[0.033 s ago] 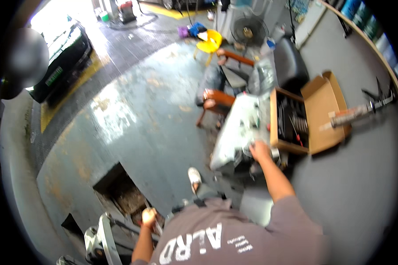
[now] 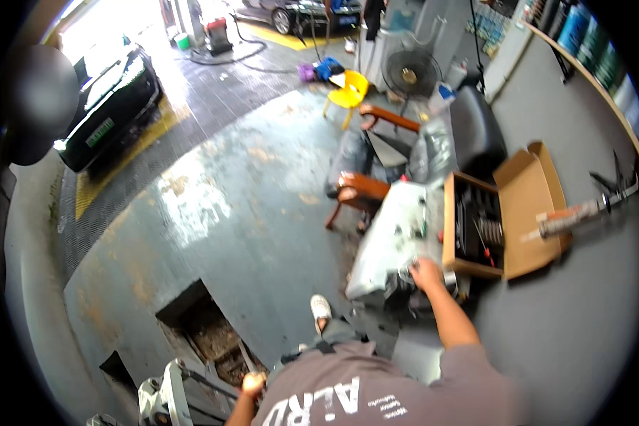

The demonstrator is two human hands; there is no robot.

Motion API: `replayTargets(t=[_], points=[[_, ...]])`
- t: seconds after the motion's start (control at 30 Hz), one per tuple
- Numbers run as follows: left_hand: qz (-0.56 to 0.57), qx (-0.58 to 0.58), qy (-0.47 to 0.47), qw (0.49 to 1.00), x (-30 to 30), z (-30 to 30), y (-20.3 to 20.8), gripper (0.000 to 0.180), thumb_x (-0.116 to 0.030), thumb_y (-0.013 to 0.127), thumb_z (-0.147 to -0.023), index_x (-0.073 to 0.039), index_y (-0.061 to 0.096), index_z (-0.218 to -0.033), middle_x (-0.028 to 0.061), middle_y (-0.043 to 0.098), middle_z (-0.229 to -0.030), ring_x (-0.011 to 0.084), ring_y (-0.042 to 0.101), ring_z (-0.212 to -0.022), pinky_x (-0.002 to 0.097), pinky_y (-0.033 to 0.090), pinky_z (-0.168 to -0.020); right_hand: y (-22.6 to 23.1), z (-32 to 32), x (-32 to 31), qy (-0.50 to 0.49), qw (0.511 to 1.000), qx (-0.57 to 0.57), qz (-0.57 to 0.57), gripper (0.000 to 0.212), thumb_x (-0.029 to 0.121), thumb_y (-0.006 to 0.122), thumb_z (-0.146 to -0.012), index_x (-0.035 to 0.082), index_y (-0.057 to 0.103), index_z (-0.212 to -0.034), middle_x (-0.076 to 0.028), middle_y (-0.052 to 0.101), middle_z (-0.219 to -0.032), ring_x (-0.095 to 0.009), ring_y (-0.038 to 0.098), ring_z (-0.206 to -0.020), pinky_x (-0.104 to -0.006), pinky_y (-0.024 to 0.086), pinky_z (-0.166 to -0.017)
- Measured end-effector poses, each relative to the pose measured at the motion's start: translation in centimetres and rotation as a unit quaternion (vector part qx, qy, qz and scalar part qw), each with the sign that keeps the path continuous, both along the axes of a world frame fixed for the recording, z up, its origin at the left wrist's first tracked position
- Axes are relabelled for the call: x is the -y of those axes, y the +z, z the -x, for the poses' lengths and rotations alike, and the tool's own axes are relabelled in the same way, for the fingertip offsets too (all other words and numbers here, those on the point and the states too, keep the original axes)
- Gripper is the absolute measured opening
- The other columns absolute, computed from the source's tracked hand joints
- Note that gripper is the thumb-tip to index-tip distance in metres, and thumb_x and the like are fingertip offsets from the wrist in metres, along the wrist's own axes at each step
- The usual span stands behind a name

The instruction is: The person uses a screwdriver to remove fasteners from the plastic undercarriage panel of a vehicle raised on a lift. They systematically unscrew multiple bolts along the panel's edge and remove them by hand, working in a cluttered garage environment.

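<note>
My right hand (image 2: pixel 426 273) reaches to the near end of a light-topped table (image 2: pixel 387 245). Its fingers are closed at a small, shiny, rounded thing that blurs too much to name. Dark crumpled material (image 2: pixel 402 292) lies just beside that hand, at the table's end. At the lower edge, my left hand (image 2: pixel 253 383) is closed low beside a rectangular floor pit (image 2: pixel 209 330). A thin grey strip (image 2: pixel 247 357) runs up from near its fingers; whether they grip it, I cannot tell. White jointed metal arms (image 2: pixel 169 394) stand to the left of this hand.
An open cardboard box (image 2: pixel 539 213) of dark tools stands right of the table. A hose-like tool (image 2: pixel 571 216) sticks out from the right. Beyond are a wooden-armed chair (image 2: pixel 362 186), a yellow chair (image 2: pixel 348 91), a fan (image 2: pixel 410 73) and a dark car (image 2: pixel 110 106).
The whole view has shifted, so the scene sits lower and slightly to the right. Both hands stay at about the same places beside the table and the pit.
</note>
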State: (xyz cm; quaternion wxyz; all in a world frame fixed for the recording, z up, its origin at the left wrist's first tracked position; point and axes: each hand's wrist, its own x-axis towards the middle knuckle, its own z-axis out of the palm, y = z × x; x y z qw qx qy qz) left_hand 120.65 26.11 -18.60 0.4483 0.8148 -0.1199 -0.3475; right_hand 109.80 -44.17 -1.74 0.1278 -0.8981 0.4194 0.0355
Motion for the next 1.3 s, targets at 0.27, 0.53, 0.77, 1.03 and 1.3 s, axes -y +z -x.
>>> replayTargets(t=[0.27,0.53,0.77,1.03,1.3], points=[[-0.011,-0.157,0.114,0.981,12.6,-0.6,13.4,0.026,-0.023,0.064,-0.087,-0.004,0.066,-0.104,0.0118,0.069,-0.092,0.0210,0.063,-0.082,0.0353,0.051,-0.073,3.3,-3.7,2.6,-0.046,0.990,-0.066,-0.113,0.016,0.027,0.077,-0.068,0.021,0.075,-0.083,-0.012,0.070,-0.095,-0.031,0.066,-0.093,-0.0406,0.053,-0.079],[0.062,-0.066,0.127,0.988,12.5,-3.3,12.3,0.036,-0.023,0.070,-0.081,0.001,0.068,-0.109,0.0136,0.072,-0.097,0.0191,0.064,-0.087,0.0323,0.051,-0.077,2.7,-5.3,4.3,-0.112,0.970,-0.168,-0.135,0.019,0.027,0.084,-0.063,0.018,0.075,-0.076,-0.006,0.073,-0.082,-0.022,0.070,-0.079,-0.0359,0.055,-0.072],[0.036,-0.111,0.074,0.990,16.2,-9.7,10.0,0.032,-0.025,0.064,-0.083,-0.001,0.070,-0.104,0.0157,0.071,-0.094,0.0230,0.066,-0.086,0.0350,0.052,-0.078,2.4,-5.2,3.6,-0.150,0.970,-0.126,-0.145,0.020,0.025,0.085,-0.064,0.015,0.074,-0.078,-0.005,0.073,-0.080,-0.020,0.069,-0.075,-0.0338,0.054,-0.069],[0.021,-0.141,0.005,0.990,15.1,-13.0,4.5,0.035,-0.030,0.060,-0.086,0.000,0.070,-0.100,0.0169,0.071,-0.094,0.0245,0.067,-0.088,0.0378,0.052,-0.078,-2.7,-2.8,5.7,-0.149,0.971,-0.089,-0.164,0.016,0.018,0.083,-0.066,0.012,0.074,-0.078,-0.005,0.072,-0.077,-0.017,0.068,-0.070,-0.0321,0.055,-0.066],[-0.096,-0.188,-0.183,0.960,2.9,-11.9,3.7,0.040,-0.035,0.055,-0.089,0.002,0.070,-0.097,0.0182,0.071,-0.093,0.0260,0.068,-0.089,0.0406,0.053,-0.078,-2.8,-2.4,5.6,-0.121,0.976,-0.069,-0.170,0.015,0.013,0.084,-0.068,0.010,0.072,-0.076,-0.004,0.070,-0.073,-0.015,0.064,-0.063,-0.0320,0.052,-0.058]])
